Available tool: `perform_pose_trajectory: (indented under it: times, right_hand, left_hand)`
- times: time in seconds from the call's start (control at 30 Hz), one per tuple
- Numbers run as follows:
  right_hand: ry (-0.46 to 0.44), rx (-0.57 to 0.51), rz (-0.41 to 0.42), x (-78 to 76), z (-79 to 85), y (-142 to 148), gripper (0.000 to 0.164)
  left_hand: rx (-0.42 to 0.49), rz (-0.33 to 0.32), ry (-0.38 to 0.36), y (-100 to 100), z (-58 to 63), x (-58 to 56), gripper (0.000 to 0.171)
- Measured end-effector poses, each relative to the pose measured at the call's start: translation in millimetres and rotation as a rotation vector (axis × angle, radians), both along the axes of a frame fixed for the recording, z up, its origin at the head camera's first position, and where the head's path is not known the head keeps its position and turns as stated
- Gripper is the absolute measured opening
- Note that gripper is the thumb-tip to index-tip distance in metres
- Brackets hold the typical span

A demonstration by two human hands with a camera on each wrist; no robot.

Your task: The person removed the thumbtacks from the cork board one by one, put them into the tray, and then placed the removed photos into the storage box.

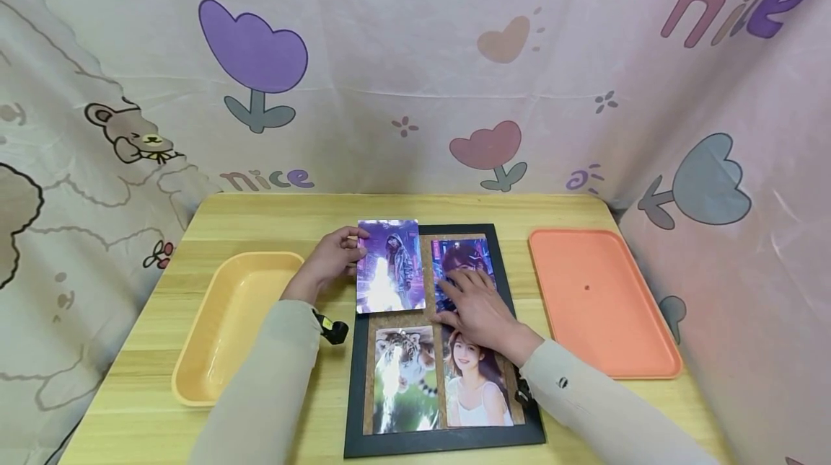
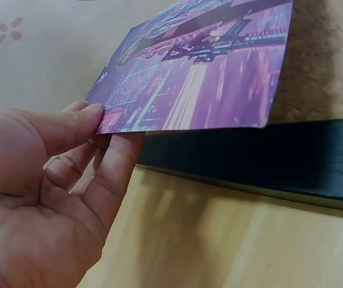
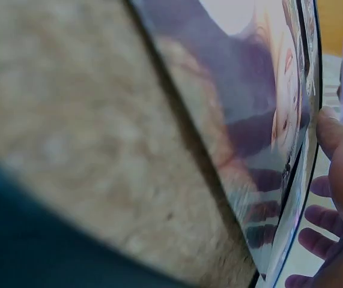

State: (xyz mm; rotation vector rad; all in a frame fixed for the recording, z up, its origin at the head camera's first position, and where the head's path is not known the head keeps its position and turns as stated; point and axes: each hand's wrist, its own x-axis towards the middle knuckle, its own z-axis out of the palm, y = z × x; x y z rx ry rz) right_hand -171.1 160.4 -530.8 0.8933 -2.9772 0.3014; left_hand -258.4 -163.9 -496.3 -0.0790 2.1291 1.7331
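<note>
The head view shows the left hand [image 1: 330, 259] pinching the left edge of a purple hooded-figure photo print [image 1: 396, 274] between thumb and fingers, lifted over the far-left part of a black-framed corkboard [image 1: 444, 441]. The right hand [image 1: 482, 312], fingers loosely extended, lies over a neon portrait print [image 1: 464, 253] on the corkboard's far-right part; contact cannot be told. Nearer on the corkboard are a tiger print [image 1: 409, 386] and a white-top portrait print [image 1: 479, 396]. Left of the corkboard sits a yellow tray [image 1: 240, 317]; right, a coral tray [image 1: 604, 306].
</note>
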Motion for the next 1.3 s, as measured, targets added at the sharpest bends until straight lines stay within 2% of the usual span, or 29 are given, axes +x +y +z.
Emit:
perform_pose_trajectory:
  times: [0.33, 0.43, 0.6, 0.77, 0.97, 1.17, 1.3]
  right_hand:
    - [0.042, 0.042, 0.016, 11.9, 3.5, 10, 0.066]
    - [0.082, 0.044, 0.021, 14.7, 4.1, 17, 0.063]
    - [0.155, 0.050, -0.010, 16.9, 2.1, 38, 0.067]
    - [0.143, 0.071, -0.082, 20.6, -0.9, 61, 0.068]
    - [0.094, 0.070, -0.153, 24.3, -5.9, 76, 0.071]
    - [0.075, 0.056, -0.179, 27.6, -10.5, 79, 0.073]
    - [0.063, 0.059, -0.183, 29.3, -12.8, 78, 0.073]
  left_hand:
    - [-0.051, -0.050, 0.067, -19, 38.3, 6.2, 0.034]
    - [-0.065, -0.060, 0.081, -31, 48.2, 11.1, 0.034]
    - [-0.096, -0.064, 0.090, -57, 59.0, 22.3, 0.037]
    - [-0.129, -0.061, 0.086, -90, 62.0, 35.3, 0.039]
    - [-0.106, -0.062, 0.082, -136, 60.9, 49.1, 0.037]
    - [-0.111, -0.060, 0.112, -182, 59.1, 65.4, 0.031]
    - [-0.054, -0.057, 0.117, -210, 55.5, 76.1, 0.030]
